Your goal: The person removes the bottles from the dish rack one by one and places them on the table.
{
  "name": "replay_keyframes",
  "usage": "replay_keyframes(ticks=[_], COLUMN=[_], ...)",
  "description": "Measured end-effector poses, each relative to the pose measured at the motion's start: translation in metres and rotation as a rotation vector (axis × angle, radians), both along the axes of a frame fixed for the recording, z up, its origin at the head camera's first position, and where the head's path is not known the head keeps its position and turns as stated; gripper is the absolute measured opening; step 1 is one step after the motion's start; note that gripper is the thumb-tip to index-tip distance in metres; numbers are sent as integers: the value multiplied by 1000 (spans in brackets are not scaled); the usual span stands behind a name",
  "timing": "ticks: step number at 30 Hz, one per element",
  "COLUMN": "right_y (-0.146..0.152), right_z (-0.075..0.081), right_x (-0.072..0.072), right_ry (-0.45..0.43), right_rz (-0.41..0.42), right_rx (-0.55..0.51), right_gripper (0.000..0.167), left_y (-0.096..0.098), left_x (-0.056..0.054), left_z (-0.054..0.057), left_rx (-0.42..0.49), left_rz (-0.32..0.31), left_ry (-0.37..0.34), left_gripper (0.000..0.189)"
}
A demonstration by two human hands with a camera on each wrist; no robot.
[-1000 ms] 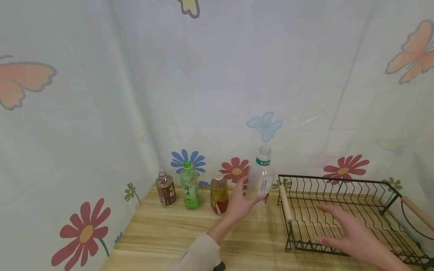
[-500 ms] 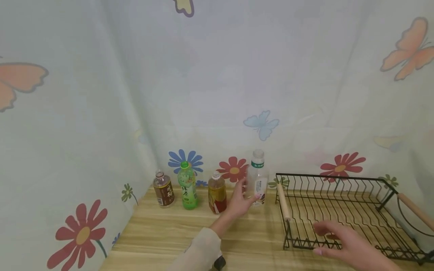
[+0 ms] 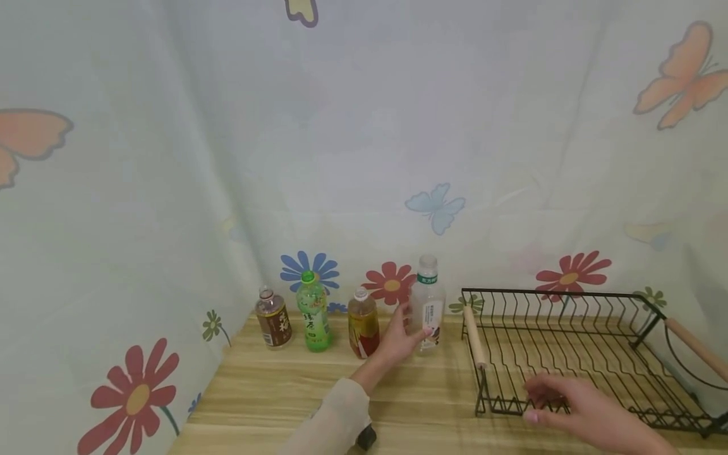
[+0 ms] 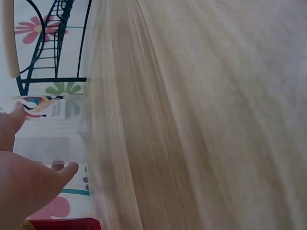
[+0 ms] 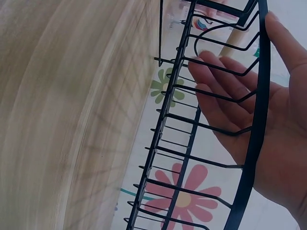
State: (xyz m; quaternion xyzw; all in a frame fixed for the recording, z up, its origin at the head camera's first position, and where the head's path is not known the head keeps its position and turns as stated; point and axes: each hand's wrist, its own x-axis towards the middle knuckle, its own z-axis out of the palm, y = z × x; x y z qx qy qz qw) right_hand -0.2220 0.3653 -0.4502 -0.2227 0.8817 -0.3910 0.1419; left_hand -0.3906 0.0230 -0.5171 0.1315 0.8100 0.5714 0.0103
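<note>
My left hand point(image 3: 396, 341) grips a clear plastic bottle point(image 3: 430, 296) with a green neck band and no cap in sight. The bottle stands upright by the back curtain, left of a black wire dish rack point(image 3: 563, 292). In the left wrist view, thumb and fingers lie on opposite sides of the bottle point(image 4: 41, 129), its base close to the tabletop. My right hand point(image 3: 577, 407) hovers over the rack's front left part, fingers loosely bent and holding nothing. From the right wrist, the palm point(image 5: 276, 143) shows behind the rack's wires.
Left of my left hand stand a yellow-and-red labelled bottle point(image 3: 364, 325), a green bottle point(image 3: 315, 316) and a brown-labelled bottle point(image 3: 275, 322) in a row. The rack has wooden handles point(image 3: 475, 338). A flowered curtain point(image 3: 341, 158) borders the wooden table point(image 3: 273, 392).
My left hand has closed round the clear bottle, which has shifted slightly left and down toward the table. My right hand has lowered a little, its fingers more bent.
</note>
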Motion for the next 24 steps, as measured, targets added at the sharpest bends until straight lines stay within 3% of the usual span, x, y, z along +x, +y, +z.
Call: replay_keyframes(ticks=[6, 24], right_y=[-1, -2], right_z=[-2, 1], right_x=[0, 1], right_ry=[53, -36], right_rz=[44, 42], right_rx=[-5, -5], right_gripper=[30, 27], left_y=[-6, -10], left_x=[-4, -6], left_z=[3, -2], left_rx=[-36, -80], left_rz=[-52, -121], left_ry=[-32, 1], left_gripper=[86, 90])
